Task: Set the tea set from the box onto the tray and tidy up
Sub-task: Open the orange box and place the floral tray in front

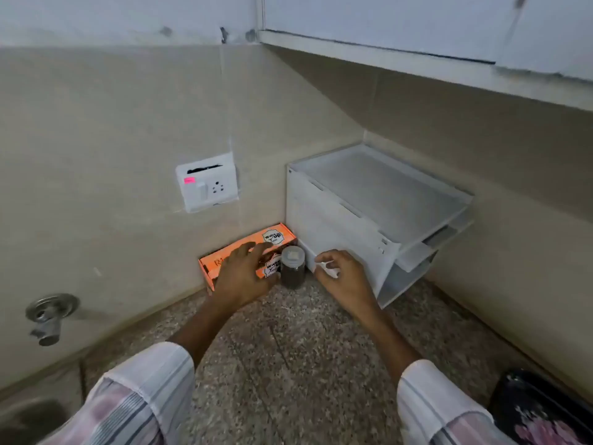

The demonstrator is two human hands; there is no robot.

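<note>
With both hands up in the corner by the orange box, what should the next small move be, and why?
Probably close the left hand on the orange box and draw it out: the hand lies open on it, and the jar stands right in front.

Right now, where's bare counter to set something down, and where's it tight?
Free: the speckled counter between the two forearms, running back toward the camera, and the strip right of the white shelf unit along the wall. Tight: the back corner, where the orange box, the dark jar, the left hand and the right hand crowd together.
</note>
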